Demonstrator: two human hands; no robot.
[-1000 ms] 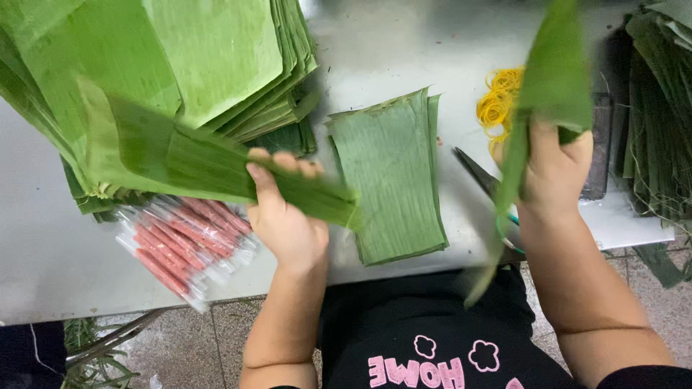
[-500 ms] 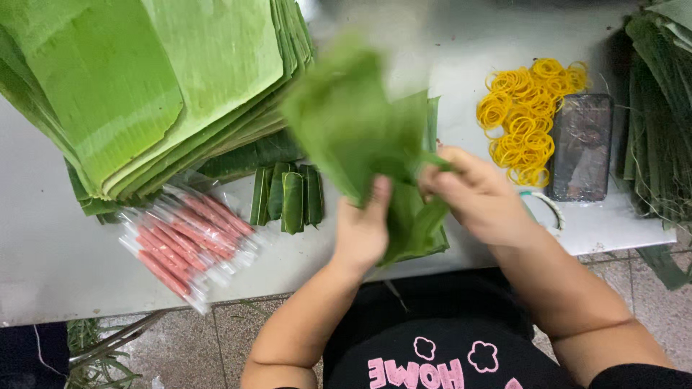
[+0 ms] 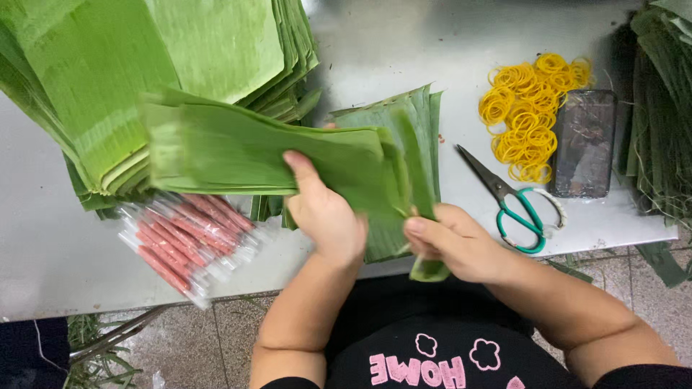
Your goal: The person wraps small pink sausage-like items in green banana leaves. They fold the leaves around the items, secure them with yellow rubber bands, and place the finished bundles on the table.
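Note:
A long folded banana leaf (image 3: 238, 148) lies across both of my hands above the table's front edge. My left hand (image 3: 324, 212) grips it from below near the middle, thumb on top. My right hand (image 3: 450, 241) pinches a narrow leaf strip (image 3: 418, 209) that wraps around the folded leaf's right end. Under it lies a small stack of cut leaf pieces (image 3: 418, 119).
A tall pile of banana leaves (image 3: 108, 72) fills the left of the grey table (image 3: 389, 50). Wrapped red sticks (image 3: 184, 238) lie at the front left. Green-handled scissors (image 3: 512, 205), yellow rubber bands (image 3: 526, 108) and a dark phone (image 3: 585, 140) lie to the right, beside more leaves (image 3: 659, 115).
The leaf was held crumpled over the cut stack; now it is stretched out flat to the left. My right hand has come down to its right end with a strip.

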